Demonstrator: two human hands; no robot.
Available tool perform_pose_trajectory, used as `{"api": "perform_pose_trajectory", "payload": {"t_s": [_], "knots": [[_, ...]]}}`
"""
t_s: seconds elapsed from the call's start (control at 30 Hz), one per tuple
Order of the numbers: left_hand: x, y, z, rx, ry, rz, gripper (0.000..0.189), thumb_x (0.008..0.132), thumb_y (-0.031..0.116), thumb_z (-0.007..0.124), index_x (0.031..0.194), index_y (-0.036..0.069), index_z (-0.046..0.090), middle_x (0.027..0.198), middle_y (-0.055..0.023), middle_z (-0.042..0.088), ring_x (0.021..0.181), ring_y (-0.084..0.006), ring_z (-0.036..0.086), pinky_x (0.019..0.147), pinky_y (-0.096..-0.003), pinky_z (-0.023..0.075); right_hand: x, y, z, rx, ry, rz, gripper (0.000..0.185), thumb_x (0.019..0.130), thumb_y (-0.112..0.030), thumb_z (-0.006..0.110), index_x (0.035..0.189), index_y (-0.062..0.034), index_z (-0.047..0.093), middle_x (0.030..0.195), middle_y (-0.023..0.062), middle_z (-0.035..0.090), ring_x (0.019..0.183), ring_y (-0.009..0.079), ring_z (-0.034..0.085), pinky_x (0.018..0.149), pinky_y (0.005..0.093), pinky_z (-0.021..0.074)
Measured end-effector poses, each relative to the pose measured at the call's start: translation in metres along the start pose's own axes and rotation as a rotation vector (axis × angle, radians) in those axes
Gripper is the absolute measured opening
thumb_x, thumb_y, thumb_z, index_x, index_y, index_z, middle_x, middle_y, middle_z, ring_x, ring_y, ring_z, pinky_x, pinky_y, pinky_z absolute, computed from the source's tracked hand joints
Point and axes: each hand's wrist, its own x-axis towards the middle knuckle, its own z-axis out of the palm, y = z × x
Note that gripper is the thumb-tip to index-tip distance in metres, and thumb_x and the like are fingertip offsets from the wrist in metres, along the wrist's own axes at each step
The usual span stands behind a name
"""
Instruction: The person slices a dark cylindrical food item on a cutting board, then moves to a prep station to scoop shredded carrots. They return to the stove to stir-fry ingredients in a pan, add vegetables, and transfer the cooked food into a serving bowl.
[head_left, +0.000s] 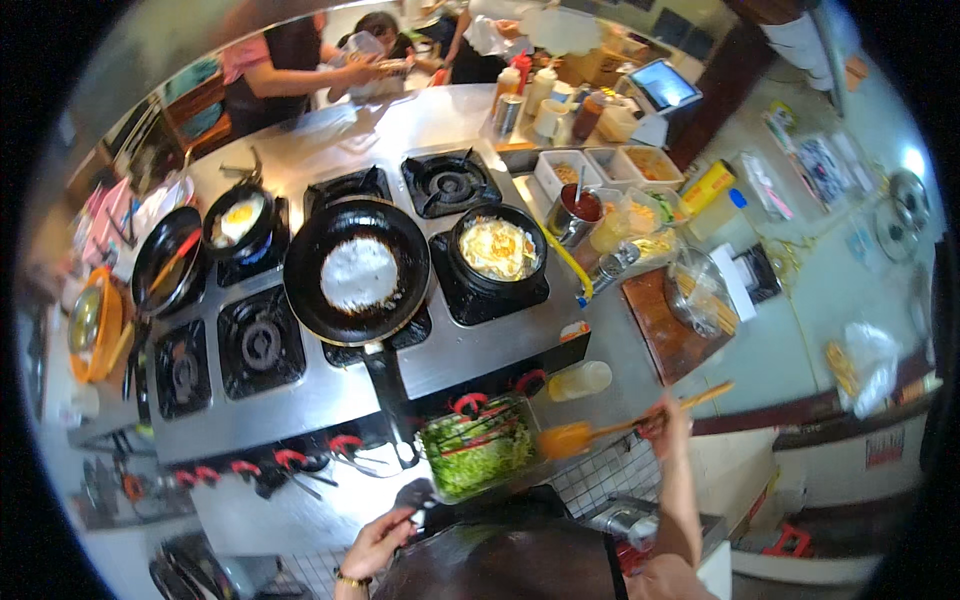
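Note:
My right hand (660, 429) grips the handle of a wooden spatula (566, 441), whose broad blade points left beside a clear tub of shredded lettuce (480, 454). Low in the view, my left hand (381, 538) has its fingers curled next to a small dark object (415, 493); whether it holds this is unclear. In front of me a large black frying pan (360, 274) sits on the gas stove, its handle toward me. A black stone pot (501, 255) with a fried egg on top stands right of it. Another egg lies in a small black pan (238, 217) over a blue flame.
An empty burner (260, 341) lies front left. A black wok (169, 262) holds a red-and-wood spatula. A yellow tube (566, 262) runs by the stove's right edge. A squeeze bottle (581, 381) and wooden board (652, 322) are near my right hand. A person (281, 67) works opposite.

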Motion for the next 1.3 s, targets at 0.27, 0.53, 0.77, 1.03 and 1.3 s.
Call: {"api": "perform_pose_trajectory", "payload": {"t_s": [0.27, 0.53, 0.77, 1.03, 1.3], "knots": [[0.077, -0.001, 0.081, 0.378, 1.132, 0.696, 0.035, 0.081, 0.013, 0.066, 0.108, -0.003, 0.051, 0.101, -0.0111, 0.055, 0.079, -0.017, 0.052, 0.066, -0.0286, 0.0443, -0.005, 0.101, 0.033, -0.423, -0.804, 0.307, 0.027, 0.091, -0.023, 0.054, 0.094, 0.003, 0.056, 0.093, 0.0174, 0.064, 0.078, 0.024, 0.067, 0.065, 0.0309, 0.055], [0.102, 0.095, 0.069, 0.131, 0.676, 0.518, 0.029, 0.079, 0.013, 0.065, 0.102, -0.002, 0.053, 0.066, 0.0007, 0.055, 0.053, -0.006, 0.049, 0.045, -0.0212, 0.0379, -0.022, 0.071, 0.067, -1.073, -0.683, -1.102, 0.006, 0.074, -0.007, 0.062, 0.08, -0.0041, 0.061, 0.076, 0.0103, 0.055, 0.067, 0.0295, 0.057, 0.057, 0.0388, 0.0458], [0.054, 0.077, 0.054, 0.197, 0.732, 0.618, 0.046, 0.078, 0.007, 0.066, 0.12, -0.001, 0.049, 0.091, -0.0056, 0.06, 0.071, -0.0082, 0.055, 0.055, -0.0218, 0.0448, -0.014, 0.088, 0.118, -1.554, -1.019, -1.288, 0.013, 0.074, -0.011, 0.057, 0.083, -0.0044, 0.063, 0.106, 0.0092, 0.055, 0.101, 0.0247, 0.049, 0.079, 0.0376, 0.0406], [0.047, 0.061, 0.051, -0.135, 0.654, 0.629, 0.042, 0.094, 0.039, 0.046, 0.124, 0.009, 0.05, 0.093, 0.0, 0.057, 0.065, -0.0081, 0.051, 0.06, -0.0263, 0.0495, 0.0, 0.064, 0.071, -1.305, -1.2, -1.15, 0.017, 0.079, -0.011, 0.055, 0.089, 0.0004, 0.062, 0.116, 0.0132, 0.052, 0.103, 0.0231, 0.053, 0.08, 0.0374, 0.0489], [0.053, 0.055, 0.081, -0.548, 0.644, 0.698, 0.042, 0.093, 0.036, 0.048, 0.126, 0.01, 0.047, 0.106, -0.0044, 0.057, 0.073, -0.0151, 0.06, 0.06, -0.0266, 0.0505, 0.09, 0.005, -0.093, -1.066, -0.317, -0.893, 0.018, 0.089, -0.009, 0.049, 0.104, 0.0005, 0.048, 0.102, 0.0178, 0.049, 0.095, 0.0327, 0.049, 0.079, 0.0377, 0.0461]]}}
